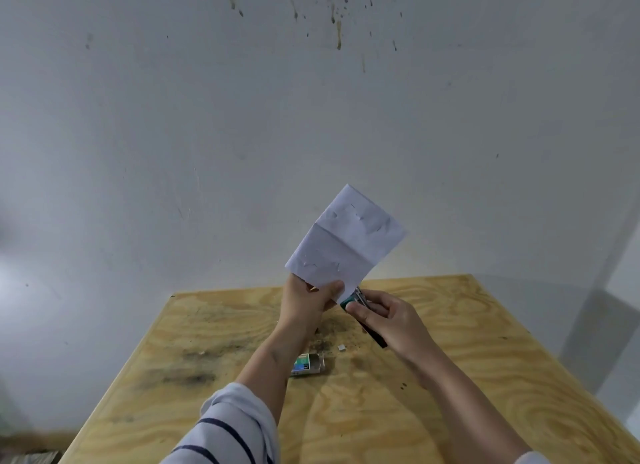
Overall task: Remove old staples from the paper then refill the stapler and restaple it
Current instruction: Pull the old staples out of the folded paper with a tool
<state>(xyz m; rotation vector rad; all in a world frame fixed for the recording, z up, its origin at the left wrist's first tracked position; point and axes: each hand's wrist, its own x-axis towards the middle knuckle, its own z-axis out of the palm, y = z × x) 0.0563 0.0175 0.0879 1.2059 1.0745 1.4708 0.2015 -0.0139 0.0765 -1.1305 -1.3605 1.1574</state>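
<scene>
My left hand [304, 301] holds a folded white paper [346, 238] upright above the table, pinching its lower edge. The sheet is creased and shows small tears and marks where staples sat. My right hand [391, 321] grips a small green and dark stapler [353, 301], whose metal jaw touches the paper's bottom right corner. An open staple box [306, 364] lies on the plywood table [450, 377], partly hidden behind my left forearm. A small strip of staples [341, 348] rests on the wood just right of the box.
The plywood top has dark smudges on its left half and small specks near the middle. A stained white wall stands right behind the table's far edge. A white pillar rises at the right.
</scene>
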